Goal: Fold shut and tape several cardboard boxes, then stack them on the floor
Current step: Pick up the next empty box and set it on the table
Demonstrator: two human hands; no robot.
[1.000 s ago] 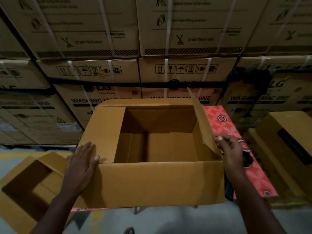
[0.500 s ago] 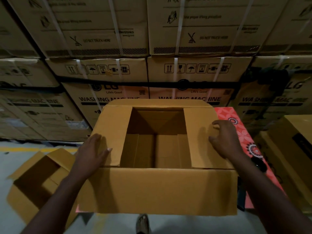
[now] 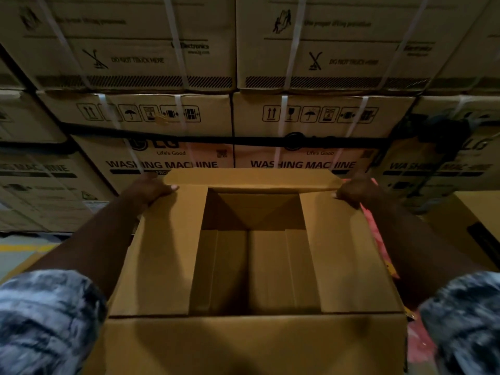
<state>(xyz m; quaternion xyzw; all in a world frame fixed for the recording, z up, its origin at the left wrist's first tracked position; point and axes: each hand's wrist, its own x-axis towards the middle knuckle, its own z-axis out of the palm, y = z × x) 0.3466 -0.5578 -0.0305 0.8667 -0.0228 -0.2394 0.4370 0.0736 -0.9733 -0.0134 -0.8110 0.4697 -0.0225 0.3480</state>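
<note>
Strapped washing-machine cartons (image 3: 162, 117) wall the background. On the red patterned surface (image 3: 380, 239) sits the open cardboard box (image 3: 243, 342), side flaps folded in. The left hand (image 3: 153, 189) and right hand (image 3: 353, 192) grip its far flap (image 3: 251, 180) at both ends, fingers (image 3: 167, 188) curled round it.

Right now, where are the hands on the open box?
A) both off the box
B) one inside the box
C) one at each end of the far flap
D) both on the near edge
C: the left hand and the right hand each grip an end of the far flap of the box.
</note>
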